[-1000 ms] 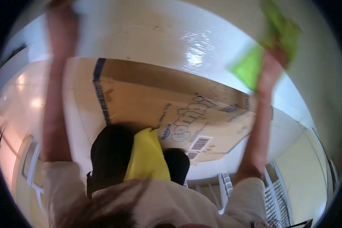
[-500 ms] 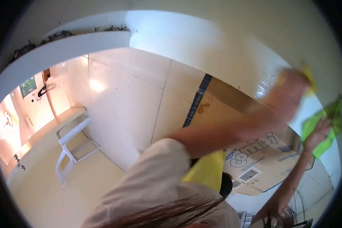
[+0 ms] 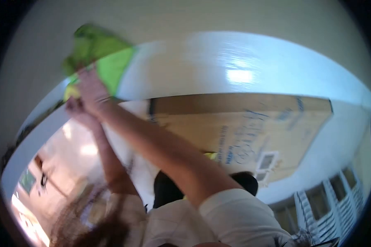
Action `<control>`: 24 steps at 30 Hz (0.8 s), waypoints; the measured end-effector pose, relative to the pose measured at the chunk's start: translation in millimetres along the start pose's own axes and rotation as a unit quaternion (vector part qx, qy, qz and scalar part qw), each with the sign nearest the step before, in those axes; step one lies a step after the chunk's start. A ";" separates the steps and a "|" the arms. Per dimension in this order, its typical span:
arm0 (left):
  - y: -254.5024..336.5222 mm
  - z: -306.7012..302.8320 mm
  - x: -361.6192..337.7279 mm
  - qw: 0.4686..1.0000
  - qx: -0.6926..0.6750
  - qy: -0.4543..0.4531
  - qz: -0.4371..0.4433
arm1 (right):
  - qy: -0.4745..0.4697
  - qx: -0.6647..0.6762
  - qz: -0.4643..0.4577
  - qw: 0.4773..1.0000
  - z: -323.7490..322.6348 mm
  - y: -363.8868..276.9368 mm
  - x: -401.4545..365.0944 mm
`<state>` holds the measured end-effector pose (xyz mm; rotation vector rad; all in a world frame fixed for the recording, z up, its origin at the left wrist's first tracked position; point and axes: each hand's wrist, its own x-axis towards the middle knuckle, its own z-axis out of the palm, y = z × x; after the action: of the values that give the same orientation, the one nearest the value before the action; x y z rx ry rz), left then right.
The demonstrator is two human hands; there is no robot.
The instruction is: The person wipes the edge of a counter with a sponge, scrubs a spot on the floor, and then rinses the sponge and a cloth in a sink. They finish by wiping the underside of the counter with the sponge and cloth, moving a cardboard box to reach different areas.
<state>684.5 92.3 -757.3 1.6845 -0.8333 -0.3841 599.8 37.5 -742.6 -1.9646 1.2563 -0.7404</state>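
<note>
My right hand presses a bright green cloth against the white ledge at the upper left, fingers stretched over it. Just below, my left hand is closed around a small yellow sponge or cloth, partly hidden and blurred. My forearms cross near the wrists. Farther along, the ledge shines with wet-looking streaks.
Below the ledge stands a large cardboard box with blue print. White slatted plastic furniture is at the lower right. Dark crumbly debris lines the ledge's left end.
Both hands have swung from the right end of the ledge to the left, taking the green cloth and the yellow piece along. My view has turned, showing the white slatted furniture at right.
</note>
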 end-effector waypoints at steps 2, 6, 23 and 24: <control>-6.2 -2.0 -3.0 0.990 0.120 -0.015 0.079 | -0.083 -0.195 -0.106 0.972 -16.3 8.1 -6.9; 47.8 61.8 -53.8 0.904 0.386 -0.123 0.139 | -0.032 -0.179 -0.046 0.982 -78.5 62.8 -44.1; 306.4 564.3 -533.4 0.747 0.262 -0.373 0.484 | 0.307 -0.417 0.366 0.773 -666.6 440.1 -327.2; 313.5 573.2 -542.8 0.751 0.251 -0.379 0.478 | 0.321 -0.410 0.390 0.759 -674.9 439.3 -327.9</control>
<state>-162.4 38.1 -720.0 1.2673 -2.4396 -0.0893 -269.1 45.9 -713.2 -1.4491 2.9696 -0.4286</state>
